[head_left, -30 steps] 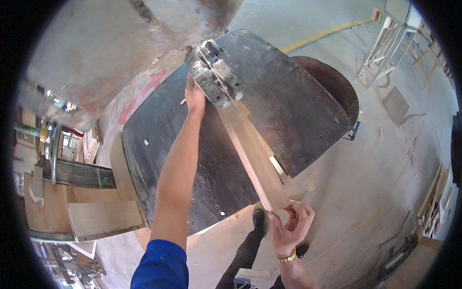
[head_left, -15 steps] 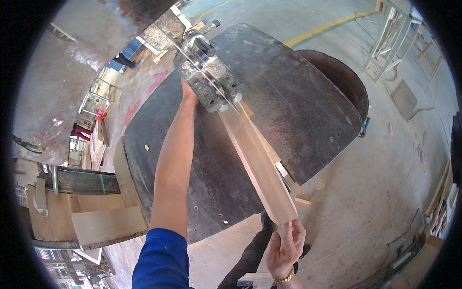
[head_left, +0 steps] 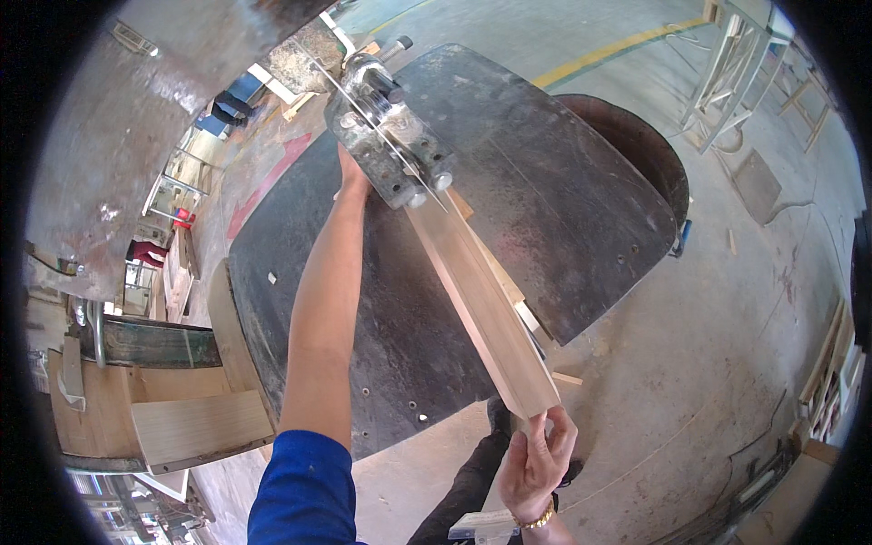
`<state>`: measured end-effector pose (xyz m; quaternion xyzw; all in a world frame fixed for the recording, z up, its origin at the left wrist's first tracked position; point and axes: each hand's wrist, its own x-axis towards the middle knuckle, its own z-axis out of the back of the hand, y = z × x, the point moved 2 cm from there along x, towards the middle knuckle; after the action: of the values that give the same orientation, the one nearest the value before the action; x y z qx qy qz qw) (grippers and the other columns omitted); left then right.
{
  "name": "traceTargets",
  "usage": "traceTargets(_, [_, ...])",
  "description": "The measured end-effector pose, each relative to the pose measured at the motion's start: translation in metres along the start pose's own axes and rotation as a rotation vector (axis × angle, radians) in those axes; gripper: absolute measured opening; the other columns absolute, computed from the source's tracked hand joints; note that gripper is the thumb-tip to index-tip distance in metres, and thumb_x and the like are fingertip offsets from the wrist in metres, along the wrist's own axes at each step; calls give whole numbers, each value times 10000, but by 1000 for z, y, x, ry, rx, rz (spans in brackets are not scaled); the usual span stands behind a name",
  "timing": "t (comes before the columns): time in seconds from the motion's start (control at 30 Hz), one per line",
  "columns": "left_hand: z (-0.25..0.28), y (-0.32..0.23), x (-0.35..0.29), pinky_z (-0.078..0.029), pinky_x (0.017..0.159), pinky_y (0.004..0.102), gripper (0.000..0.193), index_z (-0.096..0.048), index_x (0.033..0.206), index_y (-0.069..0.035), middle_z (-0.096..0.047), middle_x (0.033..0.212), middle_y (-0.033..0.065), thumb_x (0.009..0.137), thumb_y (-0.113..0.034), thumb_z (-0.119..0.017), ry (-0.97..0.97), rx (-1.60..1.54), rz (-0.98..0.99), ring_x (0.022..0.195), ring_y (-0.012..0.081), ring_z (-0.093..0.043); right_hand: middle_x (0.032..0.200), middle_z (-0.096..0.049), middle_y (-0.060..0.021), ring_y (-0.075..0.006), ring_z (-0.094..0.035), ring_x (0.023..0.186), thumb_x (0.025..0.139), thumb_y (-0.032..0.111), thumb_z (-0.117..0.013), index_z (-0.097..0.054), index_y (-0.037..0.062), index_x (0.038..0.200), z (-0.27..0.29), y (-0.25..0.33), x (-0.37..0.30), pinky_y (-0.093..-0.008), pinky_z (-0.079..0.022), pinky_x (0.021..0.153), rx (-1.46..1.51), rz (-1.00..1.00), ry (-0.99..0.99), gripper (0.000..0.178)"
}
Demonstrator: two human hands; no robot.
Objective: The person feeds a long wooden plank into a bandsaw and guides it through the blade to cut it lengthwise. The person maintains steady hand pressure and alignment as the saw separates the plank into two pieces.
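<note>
A long wooden board (head_left: pixel 490 318) lies over the dark metal saw table (head_left: pixel 563 218). Its far end runs under the metal blade guide (head_left: pixel 386 136) of a bandsaw, where the thin saw blade (head_left: pixel 381 134) passes. Fingers of my right hand (head_left: pixel 538 463) grip the board's near end, past the table's front edge. My left arm stretches across the table, and my left hand (head_left: pixel 352 174) is beside the blade guide, which hides its fingers. A thin wooden strip (head_left: pixel 500 272) lies along the board's right side.
The saw's large metal housing (head_left: pixel 118 163) fills the upper left. Wooden panels (head_left: pixel 195 427) stand at the lower left. Behind the table is a round metal drum (head_left: pixel 636 136). Wood pieces (head_left: pixel 822 372) lean at the far right, and an offcut (head_left: pixel 568 379) lies on the floor.
The board and my right hand have edged slightly forward, toward the blade guide. The whole view has shifted a little. My left arm keeps nearly the same place.
</note>
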<state>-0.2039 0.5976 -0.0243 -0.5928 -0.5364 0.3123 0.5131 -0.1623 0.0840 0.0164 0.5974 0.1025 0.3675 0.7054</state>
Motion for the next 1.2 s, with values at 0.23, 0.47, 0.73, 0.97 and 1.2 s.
traceTargets(0.23, [-5, 6, -2, -485, 816, 335, 341, -546, 1181, -12, -610, 1053, 84, 916, -227, -563, -12, 311, -189, 925, 192, -594, 1162, -507, -233, -330, -585, 1021, 817, -139, -550, -583, 4, 1221, 0, -2, 3, -342, -539, 790, 18, 31, -22, 430])
traceTargets(0.47, [18, 13, 17, -482, 823, 336, 355, -546, 1186, -11, -611, 1063, 88, 909, -233, -571, 47, 294, -59, 935, 194, -593, 874, -647, -136, -195, -619, 655, 711, 62, -815, -619, 2, 941, 11, -12, 10, -275, -497, 557, 123, -170, 22, 308])
traceTargets(0.73, [17, 21, 8, -479, 830, 336, 371, -546, 1192, -10, -612, 1075, 93, 902, -239, -581, 68, 283, -33, 947, 195, -592, 736, -597, -106, -191, -584, 567, 731, 31, -786, -548, 31, 799, -6, -13, 27, -294, -458, 477, 9, -53, 0, 247])
traceTargets(0.97, [10, 7, 3, -476, 837, 337, 386, -545, 1198, -10, -613, 1085, 97, 895, -245, -589, 27, 285, -84, 957, 196, -591, 737, -578, -109, -201, -603, 584, 746, 12, -766, -531, 25, 816, -9, -11, 28, -303, -472, 497, -47, -43, 29, 246])
traceTargets(1.2, [-21, -13, -9, -473, 844, 337, 400, -545, 1203, -9, -614, 1095, 101, 889, -251, -598, -21, 306, -182, 967, 197, -590, 750, -578, -111, -196, -606, 588, 762, 21, -753, -545, 14, 841, -9, -7, 29, -310, -478, 516, -21, -99, 63, 222])
